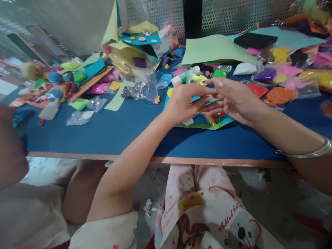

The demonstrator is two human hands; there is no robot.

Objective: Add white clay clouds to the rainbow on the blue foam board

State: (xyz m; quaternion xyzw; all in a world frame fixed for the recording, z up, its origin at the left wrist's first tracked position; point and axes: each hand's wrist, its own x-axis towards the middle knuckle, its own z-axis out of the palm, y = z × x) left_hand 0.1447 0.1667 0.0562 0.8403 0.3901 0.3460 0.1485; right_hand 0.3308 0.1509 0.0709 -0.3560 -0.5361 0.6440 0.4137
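My left hand [185,103] and my right hand [238,100] meet over the table, their fingertips touching and overlapping. The fingers of both are bent and close together. A speck of green shows between them, but I cannot make out whether it is a held piece. Right below them lies a blue craft picture [228,120] on green paper, with a rainbow [204,118], a white cloud shape and a red flower on a green stem; my hands cover its middle. Just behind the hands are a pale green and white tube [185,76] and a yellow-green lump [198,79].
Bags of coloured modelling clay [281,97] lie at the right, with a light green sheet [215,50] and a black flat object [255,40] behind. More clay and paper strips [90,83] crowd the left. Another person [11,148] sits at the left edge. The table's front edge [181,160] runs below my forearms.
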